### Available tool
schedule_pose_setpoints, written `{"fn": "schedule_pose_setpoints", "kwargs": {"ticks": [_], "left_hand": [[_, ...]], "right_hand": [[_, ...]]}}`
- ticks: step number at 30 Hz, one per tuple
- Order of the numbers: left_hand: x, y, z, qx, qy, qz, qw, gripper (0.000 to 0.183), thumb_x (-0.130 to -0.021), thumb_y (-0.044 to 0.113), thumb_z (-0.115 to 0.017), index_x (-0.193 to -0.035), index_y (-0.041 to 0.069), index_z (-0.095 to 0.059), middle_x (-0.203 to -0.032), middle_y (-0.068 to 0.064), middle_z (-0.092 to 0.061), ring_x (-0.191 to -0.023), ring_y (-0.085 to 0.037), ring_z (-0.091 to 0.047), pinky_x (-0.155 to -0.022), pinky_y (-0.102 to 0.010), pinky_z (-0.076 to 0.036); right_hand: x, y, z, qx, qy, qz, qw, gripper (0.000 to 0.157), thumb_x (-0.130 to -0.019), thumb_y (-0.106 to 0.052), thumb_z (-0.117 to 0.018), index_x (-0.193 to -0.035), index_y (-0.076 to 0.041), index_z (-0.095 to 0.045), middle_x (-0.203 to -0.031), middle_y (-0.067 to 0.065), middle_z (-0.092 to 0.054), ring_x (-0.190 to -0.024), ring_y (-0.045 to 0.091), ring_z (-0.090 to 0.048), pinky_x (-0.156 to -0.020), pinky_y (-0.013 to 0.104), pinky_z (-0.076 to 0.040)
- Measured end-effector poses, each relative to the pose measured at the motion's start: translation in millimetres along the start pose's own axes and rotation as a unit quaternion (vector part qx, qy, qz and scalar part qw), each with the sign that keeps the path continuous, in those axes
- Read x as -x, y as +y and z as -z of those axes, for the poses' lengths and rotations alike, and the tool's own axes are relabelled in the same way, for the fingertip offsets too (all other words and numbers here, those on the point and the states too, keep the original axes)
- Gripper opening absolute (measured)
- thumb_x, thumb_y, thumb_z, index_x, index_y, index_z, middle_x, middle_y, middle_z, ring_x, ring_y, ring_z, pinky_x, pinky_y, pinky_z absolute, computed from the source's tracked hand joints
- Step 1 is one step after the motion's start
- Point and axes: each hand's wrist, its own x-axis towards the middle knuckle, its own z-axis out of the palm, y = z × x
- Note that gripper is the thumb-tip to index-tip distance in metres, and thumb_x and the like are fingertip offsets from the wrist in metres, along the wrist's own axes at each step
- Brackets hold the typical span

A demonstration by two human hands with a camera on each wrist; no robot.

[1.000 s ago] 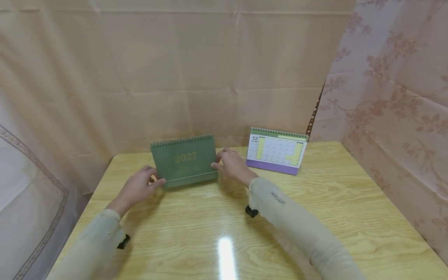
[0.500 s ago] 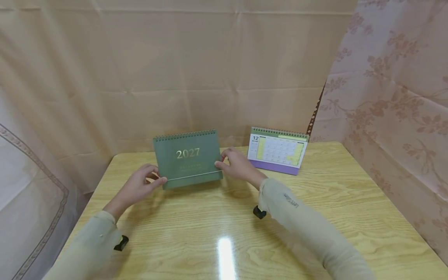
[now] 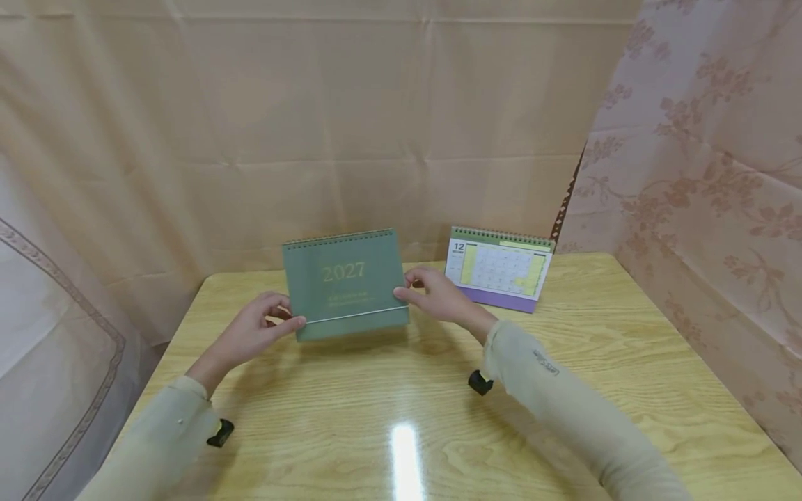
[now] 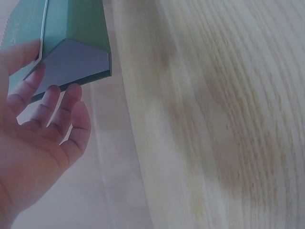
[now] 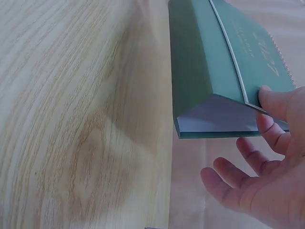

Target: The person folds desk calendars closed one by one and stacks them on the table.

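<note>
A green desk calendar point(image 3: 347, 278) with gold 2027 lettering, a spiral binding on top and a thin white band near its lower edge is held by both hands above the table. My left hand point(image 3: 250, 330) pinches its left side edge between thumb and fingers. At the opposite edge my right hand point(image 3: 435, 296) pinches it the same way, thumb on the front cover. In the right wrist view the folded base of the green calendar point(image 5: 195, 71) shows, its side hollow, with the lower fingers of the right hand point(image 5: 267, 176) spread below it.
To the right a second desk calendar point(image 3: 498, 268), white and yellow with a purple base, stands on the wooden table point(image 3: 351, 410). A beige curtain point(image 3: 301, 125) hangs behind the table, and a floral cloth point(image 3: 708, 181) hangs at the right.
Both hands have shifted the green calendar to the right and slightly up, and its cover faces the head camera more squarely. The second calendar has stayed in place.
</note>
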Motion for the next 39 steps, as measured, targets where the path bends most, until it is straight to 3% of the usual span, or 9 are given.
{"fn": "schedule_pose_setpoints", "kwargs": {"ticks": [7,12,17,22,25,30,35,39], "left_hand": [[0.5,9.7,-0.6,0.016,-0.015,-0.018,0.9996,0.026,-0.096,0.037,-0.072,-0.09,0.014,-0.06,-0.125,-0.009,-0.058,-0.107,-0.028,-0.06,-0.08,-0.041,-0.05],[0.6,21.4,-3.0,0.042,-0.039,-0.036,0.9977,0.022,-0.097,0.029,-0.072,-0.087,0.012,-0.061,-0.127,-0.012,-0.057,-0.109,-0.028,-0.056,-0.082,-0.042,-0.051],[-0.9,31.5,-9.2,0.069,-0.061,-0.042,0.9948,0.023,-0.096,0.026,-0.073,-0.085,0.012,-0.059,-0.126,-0.012,-0.055,-0.115,-0.03,-0.052,-0.083,-0.042,-0.052],[-1.1,41.5,-16.5,0.091,-0.075,-0.047,0.9918,0.027,-0.096,0.025,-0.073,-0.085,0.01,-0.054,-0.126,-0.014,-0.052,-0.114,-0.031,-0.051,-0.083,-0.041,-0.053],[-0.6,47.7,-20.2,0.102,-0.078,-0.046,0.9906,0.024,-0.096,0.025,-0.073,-0.088,0.009,-0.058,-0.135,-0.015,-0.051,-0.118,-0.032,-0.053,-0.087,-0.039,-0.054],[0.1,60.4,-25.2,0.121,-0.089,-0.035,0.988,0.019,-0.097,0.028,-0.072,-0.099,0.01,-0.066,-0.147,-0.015,-0.045,-0.125,-0.035,-0.055,-0.099,-0.047,-0.051],[1.0,69.4,-29.1,0.145,-0.104,-0.024,0.9836,0.02,-0.097,0.028,-0.072,-0.106,0.011,-0.068,-0.154,-0.013,-0.04,-0.131,-0.039,-0.051,-0.102,-0.05,-0.049],[1.4,69.3,-32.3,0.152,-0.107,-0.019,0.9824,0.02,-0.097,0.028,-0.072,-0.106,0.011,-0.068,-0.153,-0.013,-0.041,-0.13,-0.039,-0.053,-0.101,-0.049,-0.05]], "right_hand": [[13,-1,8.0,-0.03,-0.009,-0.017,0.999,0.025,-0.101,-0.022,-0.066,-0.085,-0.01,-0.051,-0.089,0.005,-0.053,-0.11,0.025,-0.06,-0.105,0.048,-0.045],[27,-1,16.2,-0.061,-0.018,-0.015,0.998,0.027,-0.102,-0.021,-0.065,-0.084,-0.008,-0.049,-0.091,0.008,-0.048,-0.108,0.027,-0.058,-0.094,0.044,-0.046],[48,0,23.8,-0.085,-0.016,-0.052,0.995,0.028,-0.102,-0.028,-0.063,-0.09,-0.008,-0.048,-0.103,0.01,-0.049,-0.117,0.029,-0.055,-0.085,0.042,-0.042],[70,-1,29.4,-0.141,-0.003,-0.075,0.987,0.025,-0.103,-0.026,-0.062,-0.099,-0.004,-0.051,-0.139,0.02,-0.048,-0.131,0.038,-0.051,-0.093,0.046,-0.05],[81,-3,32.6,-0.169,0.002,-0.079,0.982,0.024,-0.103,-0.023,-0.062,-0.104,-0.002,-0.05,-0.152,0.025,-0.037,-0.122,0.042,-0.058,-0.094,0.054,-0.053],[95,-4,38.8,-0.176,0.012,-0.092,0.98,0.027,-0.104,-0.025,-0.061,-0.106,-0.002,-0.048,-0.152,0.026,-0.035,-0.118,0.039,-0.06,-0.093,0.056,-0.053],[103,-5,43.7,-0.186,0.009,-0.097,0.978,0.026,-0.105,-0.025,-0.059,-0.105,-0.002,-0.047,-0.149,0.023,-0.036,-0.114,0.033,-0.06,-0.091,0.051,-0.055],[106,-2,42.3,-0.201,0.004,-0.106,0.974,0.026,-0.106,-0.026,-0.058,-0.105,-0.002,-0.046,-0.126,0.019,-0.046,-0.104,0.026,-0.062,-0.089,0.048,-0.057]]}}
